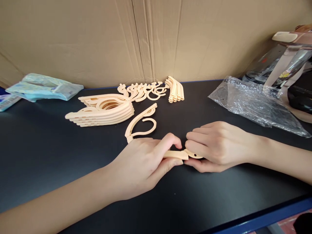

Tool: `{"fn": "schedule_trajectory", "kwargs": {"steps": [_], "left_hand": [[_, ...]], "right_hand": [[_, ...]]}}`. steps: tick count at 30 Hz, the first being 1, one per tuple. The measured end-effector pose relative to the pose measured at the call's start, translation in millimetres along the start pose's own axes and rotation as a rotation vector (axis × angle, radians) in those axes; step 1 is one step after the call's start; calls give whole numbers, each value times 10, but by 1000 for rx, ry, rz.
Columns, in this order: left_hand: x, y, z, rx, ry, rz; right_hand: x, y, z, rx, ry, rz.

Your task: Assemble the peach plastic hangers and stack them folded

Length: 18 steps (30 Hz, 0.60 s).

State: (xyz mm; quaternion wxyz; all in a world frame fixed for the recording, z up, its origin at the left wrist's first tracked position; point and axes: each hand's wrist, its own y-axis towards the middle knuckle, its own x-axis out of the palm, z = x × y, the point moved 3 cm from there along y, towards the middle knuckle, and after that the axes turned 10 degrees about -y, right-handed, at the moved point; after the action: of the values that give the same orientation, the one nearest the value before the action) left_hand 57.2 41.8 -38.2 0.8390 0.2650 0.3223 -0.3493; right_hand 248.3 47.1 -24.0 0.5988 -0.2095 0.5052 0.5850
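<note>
My left hand [143,162] is closed round a cream plastic hanger arm [176,154], thumb below it and index finger bent above. My right hand [216,146] grips a second cream hanger piece [193,154] with a dark hole near its end. The two pieces meet end to end between the hands, low over the table; most of the right one is hidden by my fingers. Just beyond my left hand lies a folded hanger [137,120] with a curved hook, its near end partly covered by that hand.
A stack of folding hangers [104,113] stands at the left. Behind are loose hooks [141,91] and several hanger arms [175,90]. A tissue pack [44,87] lies far left; a clear plastic bag [255,100] and a strapped bottle [282,65] are right. Cardboard [92,39] rises behind the black table [185,201].
</note>
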Motion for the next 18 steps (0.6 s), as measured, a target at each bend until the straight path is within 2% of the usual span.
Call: {"fn": "schedule_trajectory", "kwargs": {"steps": [5, 11, 15, 18], "left_hand": [[-10, -8, 44, 17, 41, 79], [16, 0, 136, 157, 151, 61], [15, -3, 148, 229, 237, 62], [15, -12, 152, 266, 280, 73]], "right_hand": [[-2, 35, 100, 16, 2, 14], [-12, -37, 302, 146, -189, 40], [13, -74, 285, 191, -86, -7], [22, -34, 201, 155, 31, -3]]}}
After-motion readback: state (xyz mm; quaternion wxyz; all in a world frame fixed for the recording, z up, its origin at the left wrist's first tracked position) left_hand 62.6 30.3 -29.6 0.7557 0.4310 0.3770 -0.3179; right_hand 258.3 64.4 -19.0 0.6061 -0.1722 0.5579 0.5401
